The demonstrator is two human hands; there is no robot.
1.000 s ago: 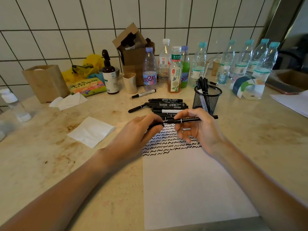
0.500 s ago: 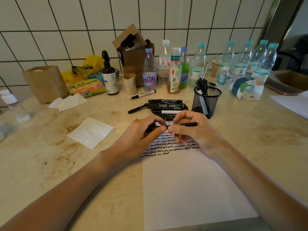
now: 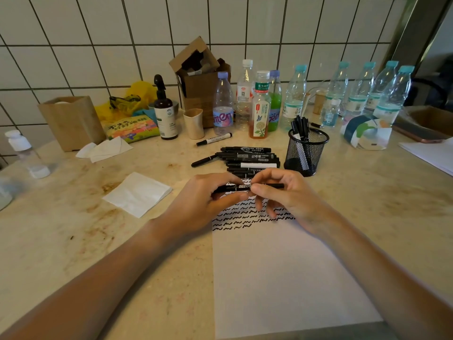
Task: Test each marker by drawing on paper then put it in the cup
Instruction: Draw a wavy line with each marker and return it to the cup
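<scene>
Marker in hand: a black marker (image 3: 247, 187) is being held level above the top of the paper (image 3: 282, 271), gripped from both ends.
Left hand: the left hand (image 3: 208, 202) is being kept curled around the marker's left end, thumb and fingers pinched shut on it.
Right hand: the right hand (image 3: 284, 195) is being closed on the marker's middle and right part, with the thin right end sticking out past the fingers – whether the cap is being pulled off or pressed on cannot be told.
Paper: several rows of black squiggles (image 3: 247, 218) are being shown at the top edge, partly under the hands; the rest of the sheet is lying blank.
Cup: the black mesh cup (image 3: 306, 153) is standing on the counter (image 3: 73, 241) just beyond the right hand, with a few markers already standing in it.
Left to do: a row of markers (image 3: 247, 159) is lying between the hands and the bottles, apparently waiting – judged from this, the task is partly done, with roughly ten or so to go.
</scene>
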